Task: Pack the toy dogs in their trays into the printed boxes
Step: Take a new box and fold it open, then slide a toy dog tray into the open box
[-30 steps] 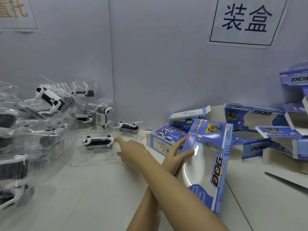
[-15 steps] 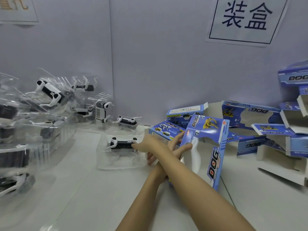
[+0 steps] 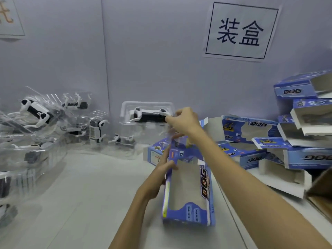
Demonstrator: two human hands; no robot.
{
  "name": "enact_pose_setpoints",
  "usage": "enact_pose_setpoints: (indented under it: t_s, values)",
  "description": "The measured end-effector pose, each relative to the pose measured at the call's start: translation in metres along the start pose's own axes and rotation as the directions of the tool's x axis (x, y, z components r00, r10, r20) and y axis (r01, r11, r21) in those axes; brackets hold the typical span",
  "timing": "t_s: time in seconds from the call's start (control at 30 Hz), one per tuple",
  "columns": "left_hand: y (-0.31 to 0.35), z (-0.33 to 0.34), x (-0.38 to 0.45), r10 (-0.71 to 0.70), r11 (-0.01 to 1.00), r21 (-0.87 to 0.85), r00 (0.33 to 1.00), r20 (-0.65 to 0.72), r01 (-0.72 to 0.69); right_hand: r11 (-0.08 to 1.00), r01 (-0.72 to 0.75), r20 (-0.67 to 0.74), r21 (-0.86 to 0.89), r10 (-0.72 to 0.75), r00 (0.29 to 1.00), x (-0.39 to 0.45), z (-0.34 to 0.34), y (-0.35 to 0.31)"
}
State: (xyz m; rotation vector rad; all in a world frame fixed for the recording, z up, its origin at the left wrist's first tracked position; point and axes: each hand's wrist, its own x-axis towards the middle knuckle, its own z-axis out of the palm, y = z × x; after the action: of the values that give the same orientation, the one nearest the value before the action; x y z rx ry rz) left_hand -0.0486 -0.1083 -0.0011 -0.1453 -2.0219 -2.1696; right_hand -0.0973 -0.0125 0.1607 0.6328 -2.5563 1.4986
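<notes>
My right hand (image 3: 185, 119) pinches the right end of a clear plastic tray (image 3: 125, 108) and holds it up off the table. A black and white toy dog (image 3: 149, 115) lies inside the tray. The tray hangs just above the far open end of a blue printed box (image 3: 204, 177) marked DOG. My left hand (image 3: 159, 175) grips that box by its left edge, and the box stands tilted on the table with its window facing me. My right forearm passes over the box's right side.
Several clear trays with toy dogs (image 3: 36, 112) are heaped along the left. Empty blue boxes (image 3: 296, 90) are piled at the right, and more lie behind the held box. A brown carton corner (image 3: 321, 191) shows at the right edge. A paper sign (image 3: 240, 31) hangs on the wall.
My right hand has dragged a tray from the left pile, then lifted it up and right to the box's far end. My left hand has turned the box more upright.
</notes>
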Motion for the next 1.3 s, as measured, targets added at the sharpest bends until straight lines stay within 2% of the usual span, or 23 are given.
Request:
enact_pose_setpoints:
  t_s: [0.13,0.23,0.3,0.37,0.43,0.53,0.6,0.7,0.77,0.83,0.9,0.93,1.0,1.03,1.07,1.13,1.23,1.3]
  values:
    - [0.012,-0.001,-0.023,-0.126,0.99,-0.048,0.99,0.066,0.129,1.0,-0.011,-0.153,-0.013,0.009,0.988,0.014,-0.053,0.024]
    - [0.023,0.0,-0.028,-0.103,0.994,-0.038,0.99,0.1,0.107,0.998,-0.056,-0.272,0.038,0.064,0.96,0.019,-0.08,0.052]
    - [0.025,-0.001,-0.029,-0.086,0.993,-0.067,0.982,0.168,0.098,0.987,-0.102,-0.328,0.124,0.138,0.934,0.021,-0.092,0.073]
    - [0.029,-0.002,-0.033,-0.085,0.989,-0.099,0.978,0.191,0.106,0.944,-0.146,-0.335,0.294,0.245,0.91,0.022,-0.102,0.091]
    - [0.031,-0.005,-0.035,-0.091,0.984,-0.132,0.977,0.193,0.118,0.886,-0.184,-0.311,0.425,0.334,0.89,0.021,-0.11,0.104]
    - [0.033,-0.007,-0.037,-0.084,0.973,-0.19,0.971,0.223,0.128,0.865,-0.244,-0.256,0.439,0.38,0.889,0.019,-0.116,0.119]
    - [0.037,-0.002,-0.036,-0.063,0.98,-0.166,0.965,0.255,0.108,0.882,-0.277,-0.134,0.382,0.35,0.927,0.016,-0.116,0.128]
    - [0.04,0.004,-0.039,-0.05,0.98,-0.175,0.973,0.227,0.092,0.923,-0.268,0.067,0.277,0.26,0.963,0.011,-0.117,0.137]
    - [0.045,0.004,-0.046,-0.033,0.983,-0.168,0.976,0.217,0.071,0.932,-0.25,0.121,0.263,0.225,0.967,0.01,-0.122,0.14]
    - [0.049,0.007,-0.042,-0.063,0.995,-0.063,0.985,0.159,0.074,0.938,-0.231,0.165,0.26,0.193,0.967,0.01,-0.129,0.143]
    - [0.037,0.003,-0.049,0.052,0.997,0.034,0.952,0.301,-0.066,0.949,-0.199,0.19,0.243,0.155,0.969,0.009,-0.135,0.145]
    - [0.038,0.004,-0.052,0.069,0.995,0.041,0.941,0.332,-0.088,0.959,-0.178,0.188,0.221,0.137,0.973,0.009,-0.137,0.147]
    - [0.042,0.011,-0.044,0.083,0.996,0.015,0.973,0.214,-0.088,0.979,-0.131,0.181,0.157,0.102,0.978,0.008,-0.141,0.149]
    - [0.048,0.015,-0.04,0.042,0.998,-0.045,0.988,0.151,-0.036,0.986,-0.111,0.189,0.125,0.087,0.978,0.007,-0.141,0.149]
    - [0.053,0.019,-0.041,0.011,0.996,-0.086,0.991,0.13,0.0,0.991,-0.093,0.207,0.093,0.072,0.976,0.005,-0.141,0.148]
    - [0.047,0.012,-0.041,0.013,0.996,-0.089,0.984,0.175,0.003,0.997,-0.055,0.26,0.051,0.04,0.965,0.002,-0.14,0.146]
    - [0.044,0.015,-0.033,-0.015,0.995,-0.094,0.996,0.088,0.023,0.997,-0.005,0.289,0.081,-0.019,0.957,0.0,-0.143,0.14]
    - [0.045,0.016,-0.031,0.029,0.996,-0.081,0.999,0.02,-0.027,0.998,0.024,0.28,0.059,-0.039,0.959,0.004,-0.148,0.135]
